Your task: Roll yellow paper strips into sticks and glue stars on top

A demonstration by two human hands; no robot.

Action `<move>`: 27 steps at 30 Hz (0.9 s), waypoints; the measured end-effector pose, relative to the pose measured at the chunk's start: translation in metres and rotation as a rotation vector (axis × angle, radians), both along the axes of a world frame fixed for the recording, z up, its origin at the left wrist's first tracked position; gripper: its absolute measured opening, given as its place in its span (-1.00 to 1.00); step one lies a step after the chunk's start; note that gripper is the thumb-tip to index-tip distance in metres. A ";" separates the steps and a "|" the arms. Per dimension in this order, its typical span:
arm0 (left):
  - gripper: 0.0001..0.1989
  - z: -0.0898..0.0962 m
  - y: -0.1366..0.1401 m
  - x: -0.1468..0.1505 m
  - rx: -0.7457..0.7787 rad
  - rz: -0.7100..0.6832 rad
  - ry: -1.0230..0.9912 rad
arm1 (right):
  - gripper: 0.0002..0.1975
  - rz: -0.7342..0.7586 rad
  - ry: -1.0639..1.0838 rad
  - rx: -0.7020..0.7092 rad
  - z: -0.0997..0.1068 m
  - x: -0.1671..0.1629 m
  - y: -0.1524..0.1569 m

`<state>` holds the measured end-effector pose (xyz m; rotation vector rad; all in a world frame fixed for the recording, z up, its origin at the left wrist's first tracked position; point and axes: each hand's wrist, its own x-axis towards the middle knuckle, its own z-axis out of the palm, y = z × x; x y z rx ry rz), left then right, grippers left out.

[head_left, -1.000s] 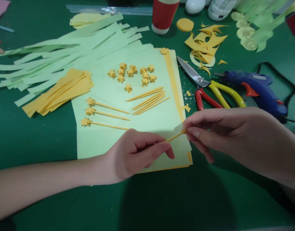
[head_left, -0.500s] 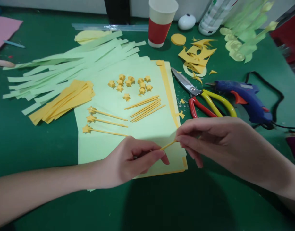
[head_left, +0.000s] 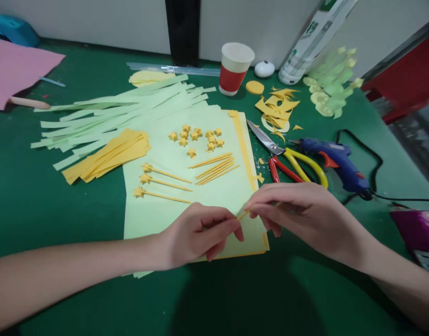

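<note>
Between the fingertips of both hands runs a thin yellow paper stick [head_left: 243, 215]. My left hand [head_left: 204, 231] pinches its left end, and my right hand [head_left: 287, 207] pinches the other; most of the stick is hidden by the fingers. Under them lies a stack of pale green sheets [head_left: 158, 224]. On the sheets, left of centre, rest three sticks tipped with yellow paper stars [head_left: 139, 192]. Several bare yellow sticks [head_left: 216, 169] lie in a bundle farther right. Behind these sits a cluster of small folded stars [head_left: 194, 134].
Red-and-yellow-handled scissors [head_left: 277, 150] and a blue glue gun [head_left: 331, 156] with its cable lie at the right. Green paper strips [head_left: 113, 114] and yellow strips [head_left: 107, 156] spread leftward. A paper cup [head_left: 232, 77] stands behind, near yellow scraps [head_left: 278, 109]. A purple box [head_left: 415, 233] is far right.
The view has tilted up and shows more of the wall and the purple box. My hands have come closer together, so less of the stick shows between them.
</note>
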<state>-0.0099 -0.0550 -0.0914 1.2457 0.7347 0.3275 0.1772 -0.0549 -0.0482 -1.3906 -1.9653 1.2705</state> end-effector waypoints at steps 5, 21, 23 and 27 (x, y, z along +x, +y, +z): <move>-0.75 -0.006 -0.001 -0.001 -0.006 0.019 -0.095 | -0.77 -0.022 -0.252 0.359 0.001 -0.004 0.023; -0.75 -0.006 -0.002 -0.002 -0.019 -0.014 -0.071 | -0.80 0.044 -0.572 0.616 -0.039 -0.039 0.118; -0.75 -0.007 -0.002 -0.002 -0.015 -0.018 -0.071 | -0.81 0.042 -0.574 0.609 -0.040 -0.040 0.118; -0.76 -0.007 -0.001 -0.002 -0.010 -0.017 -0.073 | -0.82 0.035 -0.555 0.604 -0.044 -0.042 0.120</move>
